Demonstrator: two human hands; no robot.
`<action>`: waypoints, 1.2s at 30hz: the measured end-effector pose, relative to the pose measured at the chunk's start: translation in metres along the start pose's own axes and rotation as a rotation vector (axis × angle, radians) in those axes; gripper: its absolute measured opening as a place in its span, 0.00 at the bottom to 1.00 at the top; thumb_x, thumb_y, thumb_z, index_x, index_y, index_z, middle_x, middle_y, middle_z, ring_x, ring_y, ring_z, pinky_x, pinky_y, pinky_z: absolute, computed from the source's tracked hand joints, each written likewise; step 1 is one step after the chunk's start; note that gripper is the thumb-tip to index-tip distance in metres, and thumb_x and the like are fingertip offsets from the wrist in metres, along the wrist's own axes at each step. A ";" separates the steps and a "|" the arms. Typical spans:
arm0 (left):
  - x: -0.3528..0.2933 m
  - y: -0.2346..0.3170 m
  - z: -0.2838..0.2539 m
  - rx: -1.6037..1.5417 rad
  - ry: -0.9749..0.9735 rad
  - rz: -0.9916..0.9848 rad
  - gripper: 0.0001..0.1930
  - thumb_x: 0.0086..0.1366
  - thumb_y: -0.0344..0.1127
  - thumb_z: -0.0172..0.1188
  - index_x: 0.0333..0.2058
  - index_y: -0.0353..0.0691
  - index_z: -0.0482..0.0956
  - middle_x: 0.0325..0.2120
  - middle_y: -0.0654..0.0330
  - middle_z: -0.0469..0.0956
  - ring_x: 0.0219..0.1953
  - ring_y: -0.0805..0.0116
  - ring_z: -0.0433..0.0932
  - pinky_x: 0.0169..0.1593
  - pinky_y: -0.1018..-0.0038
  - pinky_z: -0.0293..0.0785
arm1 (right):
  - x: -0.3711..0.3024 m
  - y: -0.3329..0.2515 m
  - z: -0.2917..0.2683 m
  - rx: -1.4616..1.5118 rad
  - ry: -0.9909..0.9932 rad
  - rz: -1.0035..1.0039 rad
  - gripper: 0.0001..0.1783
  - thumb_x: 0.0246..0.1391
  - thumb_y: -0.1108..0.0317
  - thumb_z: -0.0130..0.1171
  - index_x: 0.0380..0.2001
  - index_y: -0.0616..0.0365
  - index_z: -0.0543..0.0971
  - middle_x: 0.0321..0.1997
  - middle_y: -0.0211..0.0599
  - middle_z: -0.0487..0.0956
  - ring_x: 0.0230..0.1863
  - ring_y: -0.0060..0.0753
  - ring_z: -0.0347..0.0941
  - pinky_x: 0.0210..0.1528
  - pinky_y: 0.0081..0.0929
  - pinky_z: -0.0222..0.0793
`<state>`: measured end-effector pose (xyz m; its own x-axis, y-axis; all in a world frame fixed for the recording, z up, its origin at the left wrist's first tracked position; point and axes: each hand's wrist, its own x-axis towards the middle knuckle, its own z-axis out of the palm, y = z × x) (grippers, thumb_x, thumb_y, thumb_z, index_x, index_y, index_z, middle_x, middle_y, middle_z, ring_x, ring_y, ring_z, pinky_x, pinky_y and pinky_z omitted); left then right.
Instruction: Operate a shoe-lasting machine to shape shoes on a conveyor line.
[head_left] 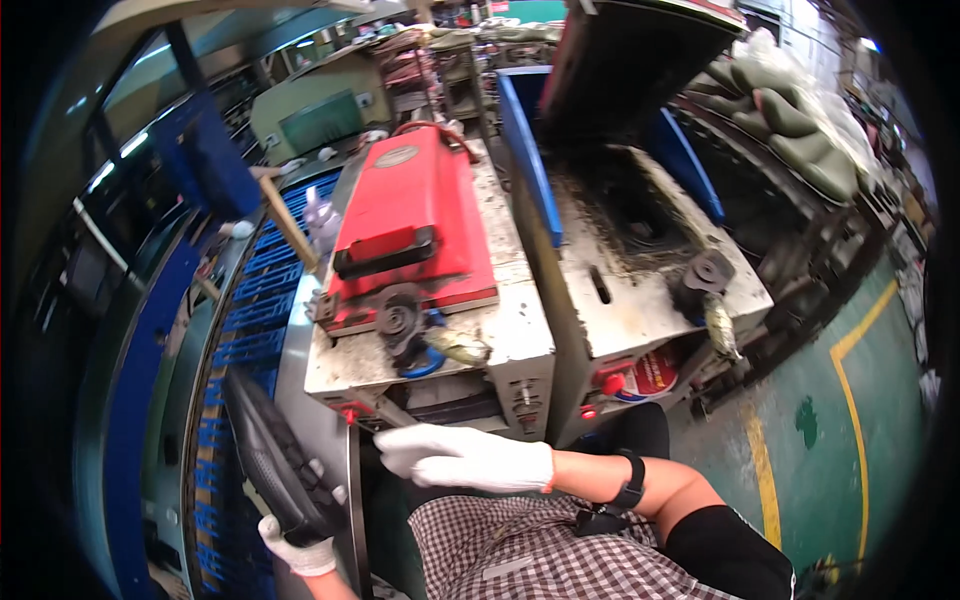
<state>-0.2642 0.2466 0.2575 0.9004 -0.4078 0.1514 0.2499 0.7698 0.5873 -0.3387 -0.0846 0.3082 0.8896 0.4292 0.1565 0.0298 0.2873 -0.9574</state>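
Observation:
My left hand (298, 552), in a white knit glove, grips the lower end of a black shoe (268, 450). The shoe stands tilted at the left, over the edge of a conveyor. White glove tips show against its right side. My right hand (465, 457), also gloved in white, reaches leftward across my front with its fingers stretched out and nothing visible in them. Its fingertips are slightly blurred and lie near a red knob (350, 415) on the front of a cream machine; I cannot tell whether they touch.
A red lid (415, 220) covers the nearer machine. To its right, a second machine (560, 300) has its dark lid raised between blue side panels. The conveyor with blue slats (240, 330) runs along the left. Wrapped olive-green pieces (790, 125) lie on a rack at the right.

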 end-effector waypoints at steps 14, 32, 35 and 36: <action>0.160 -0.179 0.283 0.688 -0.655 -0.271 0.41 0.73 0.35 0.50 0.77 0.33 0.39 0.76 0.46 0.50 0.77 0.55 0.53 0.78 0.62 0.48 | -0.125 -0.177 -0.091 0.055 0.619 -0.378 0.45 0.62 0.58 0.54 0.77 0.66 0.53 0.80 0.47 0.57 0.78 0.38 0.58 0.78 0.35 0.53; 0.360 -0.194 0.436 0.917 -0.654 0.789 0.41 0.68 0.50 0.61 0.71 0.29 0.61 0.65 0.45 0.70 0.68 0.60 0.69 0.72 0.68 0.60 | -0.144 -0.184 -0.371 -1.393 1.001 0.870 0.56 0.53 0.35 0.58 0.79 0.46 0.53 0.79 0.78 0.42 0.78 0.71 0.51 0.78 0.45 0.52; 0.332 -0.196 0.505 1.136 -0.640 1.059 0.37 0.74 0.51 0.54 0.72 0.31 0.58 0.72 0.43 0.60 0.74 0.54 0.60 0.73 0.62 0.57 | -0.143 -0.187 -0.372 -1.359 0.932 0.800 0.59 0.52 0.29 0.58 0.79 0.47 0.52 0.80 0.76 0.42 0.79 0.69 0.50 0.78 0.45 0.50; 0.356 -0.178 0.517 1.418 -0.671 1.121 0.38 0.74 0.52 0.54 0.72 0.31 0.58 0.72 0.43 0.60 0.74 0.54 0.59 0.74 0.62 0.57 | -0.148 -0.190 -0.369 -1.367 0.922 0.806 0.60 0.52 0.26 0.57 0.79 0.47 0.53 0.80 0.75 0.43 0.79 0.68 0.50 0.79 0.46 0.49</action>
<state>-0.1717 -0.2894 0.6178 0.0704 -0.4447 0.8929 -0.9961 0.0157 0.0864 -0.3074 -0.5191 0.3776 0.7976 -0.5943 -0.1032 -0.5945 -0.7455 -0.3012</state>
